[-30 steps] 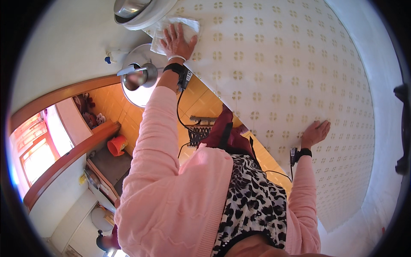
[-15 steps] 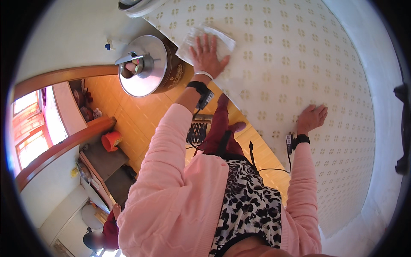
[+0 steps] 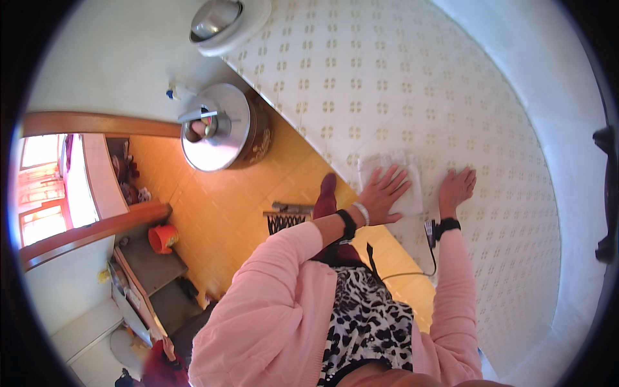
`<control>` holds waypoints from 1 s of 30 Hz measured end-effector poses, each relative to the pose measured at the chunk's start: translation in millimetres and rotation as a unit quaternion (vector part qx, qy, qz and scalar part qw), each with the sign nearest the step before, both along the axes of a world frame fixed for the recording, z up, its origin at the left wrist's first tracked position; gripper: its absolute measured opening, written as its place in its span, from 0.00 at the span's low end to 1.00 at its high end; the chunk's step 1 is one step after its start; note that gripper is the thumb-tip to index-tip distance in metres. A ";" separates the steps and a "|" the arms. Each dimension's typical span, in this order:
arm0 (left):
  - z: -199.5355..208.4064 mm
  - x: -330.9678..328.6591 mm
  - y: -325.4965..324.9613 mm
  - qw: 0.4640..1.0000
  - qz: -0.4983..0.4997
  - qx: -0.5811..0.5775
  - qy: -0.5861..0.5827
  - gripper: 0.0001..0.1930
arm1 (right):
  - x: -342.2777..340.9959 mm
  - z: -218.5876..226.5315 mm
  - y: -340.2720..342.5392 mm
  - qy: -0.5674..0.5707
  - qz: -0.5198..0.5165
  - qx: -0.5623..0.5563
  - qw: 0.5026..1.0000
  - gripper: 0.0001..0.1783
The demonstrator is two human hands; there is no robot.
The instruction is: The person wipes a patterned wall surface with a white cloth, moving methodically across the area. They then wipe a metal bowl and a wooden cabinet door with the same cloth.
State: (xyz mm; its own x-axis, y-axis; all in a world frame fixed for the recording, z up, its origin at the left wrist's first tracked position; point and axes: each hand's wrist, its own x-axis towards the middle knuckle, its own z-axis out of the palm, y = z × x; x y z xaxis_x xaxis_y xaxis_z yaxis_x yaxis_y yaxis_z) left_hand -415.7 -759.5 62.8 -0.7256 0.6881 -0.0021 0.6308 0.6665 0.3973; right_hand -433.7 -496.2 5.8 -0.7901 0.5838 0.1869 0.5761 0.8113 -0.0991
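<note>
Under my left hand (image 3: pixel 384 193) lies a folded white cloth (image 3: pixel 414 169), pressed flat on a table covered in white with a small olive floral pattern (image 3: pixel 361 84). The left fingers are spread over the cloth and do not grip it. My right hand (image 3: pixel 458 188) rests on the tabletop a little to the right of the cloth, its fingers stretched out and holding nothing. Black straps circle both wrists, and a cable (image 3: pixel 412 273) runs from the right one.
A metal-topped round drum (image 3: pixel 222 151) stands left of the table. At the table's far left corner a metal bowl (image 3: pixel 216 19) sits on a white round lid-like piece (image 3: pixel 248 29). A red bucket (image 3: pixel 162 238) is farther left. Another person's dark red sleeve (image 3: pixel 161 367) shows at lower left.
My left hand has slid with the cloth along the table toward me and to the right, ending near my right hand. The right hand stays on the table; the whole view has shifted slightly.
</note>
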 end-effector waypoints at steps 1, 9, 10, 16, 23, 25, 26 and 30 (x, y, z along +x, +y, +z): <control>-2.4 -9.3 -13.9 1.000 0.005 0.009 0.014 0.47 | 1.4 -1.3 7.5 0.001 -0.018 -0.003 1.000 0.31; -0.8 -136.2 -91.0 0.973 0.208 -0.065 0.076 0.46 | 16.3 4.5 55.2 -0.036 -0.149 0.050 0.987 0.32; -3.5 -157.8 -96.0 0.971 0.212 -0.079 0.081 0.46 | 17.0 5.4 55.0 -0.051 -0.151 0.050 0.986 0.32; -11.8 -292.8 -124.1 0.969 0.181 -0.149 0.075 0.46 | 17.5 17.2 46.2 -0.013 -0.127 0.032 0.991 0.32; -36.4 -416.9 -165.4 0.950 0.242 -0.168 0.101 0.45 | 18.0 21.2 46.9 0.010 -0.112 0.015 0.994 0.31; -49.4 -449.2 -181.3 0.948 0.236 -0.155 0.149 0.44 | 17.3 20.5 48.3 0.023 -0.099 0.026 0.995 0.30; -56.0 -467.7 -187.7 0.935 0.258 -0.156 0.188 0.43 | 17.3 20.4 49.0 0.030 -0.087 0.038 0.995 0.30; -75.9 -524.2 -216.9 0.894 0.357 -0.196 0.185 0.43 | 15.6 23.0 48.4 0.048 -0.070 0.037 0.996 0.29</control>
State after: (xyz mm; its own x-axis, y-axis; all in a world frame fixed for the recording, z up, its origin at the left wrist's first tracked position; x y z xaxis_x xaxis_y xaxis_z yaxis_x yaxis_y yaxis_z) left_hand -939.9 -976.5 -13.1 -0.9806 0.0479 0.1901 0.0286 0.9943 -0.1031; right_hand -418.0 -447.8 28.8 -0.6776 0.6693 0.3047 0.6754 0.7303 -0.1023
